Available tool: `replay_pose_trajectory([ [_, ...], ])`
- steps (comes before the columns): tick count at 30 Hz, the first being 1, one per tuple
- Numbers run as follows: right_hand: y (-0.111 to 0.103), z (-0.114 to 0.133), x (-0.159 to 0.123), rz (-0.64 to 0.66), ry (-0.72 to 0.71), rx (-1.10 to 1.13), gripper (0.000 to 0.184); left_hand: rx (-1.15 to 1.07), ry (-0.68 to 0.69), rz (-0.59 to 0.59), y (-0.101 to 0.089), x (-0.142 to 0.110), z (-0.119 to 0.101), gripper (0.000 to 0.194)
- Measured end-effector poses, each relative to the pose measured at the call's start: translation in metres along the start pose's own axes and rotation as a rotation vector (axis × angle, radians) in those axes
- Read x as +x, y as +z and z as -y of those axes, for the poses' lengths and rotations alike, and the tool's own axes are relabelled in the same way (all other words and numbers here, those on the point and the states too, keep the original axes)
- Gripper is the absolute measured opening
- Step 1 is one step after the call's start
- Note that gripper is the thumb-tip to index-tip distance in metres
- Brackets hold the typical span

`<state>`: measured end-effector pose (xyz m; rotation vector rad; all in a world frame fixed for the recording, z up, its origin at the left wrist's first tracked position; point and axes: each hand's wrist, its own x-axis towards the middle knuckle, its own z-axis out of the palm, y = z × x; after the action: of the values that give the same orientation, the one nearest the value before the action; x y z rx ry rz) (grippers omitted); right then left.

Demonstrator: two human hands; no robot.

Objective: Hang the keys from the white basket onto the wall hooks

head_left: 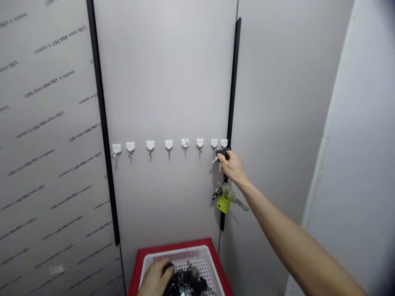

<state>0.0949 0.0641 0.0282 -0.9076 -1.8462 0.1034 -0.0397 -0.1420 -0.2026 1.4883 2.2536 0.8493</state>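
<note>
My right hand [233, 165] reaches up to the right end of a row of white wall hooks [168, 145]. Its fingers pinch a bunch of keys [222, 154] with a black body and metal blades pointing down, close to the last two hooks. Below that hand hangs another bunch of keys with a yellow-green tag [224, 203]; what it hangs from is partly covered. Low in the view, my left hand [156, 277] is closed around a black key [168, 268] over a white basket [212, 267], beside a pile of keys [193, 279].
The basket rests on a red surface [133, 279] against grey cabinet doors [166, 74]. Long black handle strips [103, 115] run down the doors. Printed film [52, 164] covers the left panel, and a pale wall [354, 164] stands at right.
</note>
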Motion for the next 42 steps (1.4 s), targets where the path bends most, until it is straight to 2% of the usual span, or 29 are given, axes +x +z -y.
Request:
replay_pose_trajectory([
  [5, -0.022, 0.021, 0.019, -0.033, -0.069, 0.147, 0.028, 0.082, -0.023, 0.091, 0.008, -0.007, 0.012, 0.023],
  [8, -0.025, 0.033, 0.013, 0.052, -0.099, 0.285, 0.028, 0.142, -0.034, 0.127, 0.008, -0.012, 0.01, 0.024],
  [11, -0.021, 0.038, -0.008, 0.2, -0.1, 0.36, 0.026, 0.224, -0.013, 0.21, -0.005, -0.013, 0.001, 0.024],
  [13, -0.014, 0.036, -0.027, 0.326, -0.103, 0.385, 0.025, 0.249, 0.034, 0.192, -0.026, -0.006, -0.011, 0.024],
  [14, -0.009, 0.034, -0.038, 0.396, -0.104, 0.392, 0.024, 0.243, 0.075, 0.128, -0.04, 0.0, -0.019, 0.025],
  [16, 0.003, 0.028, -0.059, 0.532, -0.097, 0.397, 0.024, 0.2, 0.177, -0.082, -0.073, 0.015, -0.043, 0.028],
  [20, 0.031, 0.017, -0.103, 0.757, -0.056, 0.415, 0.022, 0.201, 0.421, -0.519, -0.141, 0.05, -0.11, 0.031],
  [22, 0.043, 0.013, -0.124, 0.852, -0.045, 0.41, 0.022, 0.217, 0.508, -0.694, -0.164, 0.068, -0.141, 0.036],
  [24, 0.051, 0.01, -0.14, 0.892, -0.063, 0.353, 0.022, 0.267, 0.544, -0.782, -0.175, 0.083, -0.164, 0.041],
  [27, 0.06, 0.005, -0.159, 0.862, -0.134, 0.201, 0.023, 0.366, 0.581, -0.779, -0.174, 0.102, -0.175, 0.044],
  [31, 0.07, -0.007, -0.181, 0.872, -0.208, 0.037, 0.022, 0.49, 0.634, -0.749, -0.159, 0.11, -0.161, 0.044],
  [37, 0.081, -0.019, -0.221, 0.993, -0.238, -0.073, 0.024, 0.564, 0.644, -0.688, -0.149, 0.103, -0.141, 0.035],
  [39, 0.082, -0.018, -0.233, 1.049, -0.295, -0.09, 0.024, 0.498, 0.621, -0.656, -0.137, 0.095, -0.129, 0.033],
  [42, 0.08, -0.016, -0.245, 1.067, -0.361, -0.141, 0.026, 0.324, 0.522, -0.507, -0.102, 0.075, -0.093, 0.029],
])
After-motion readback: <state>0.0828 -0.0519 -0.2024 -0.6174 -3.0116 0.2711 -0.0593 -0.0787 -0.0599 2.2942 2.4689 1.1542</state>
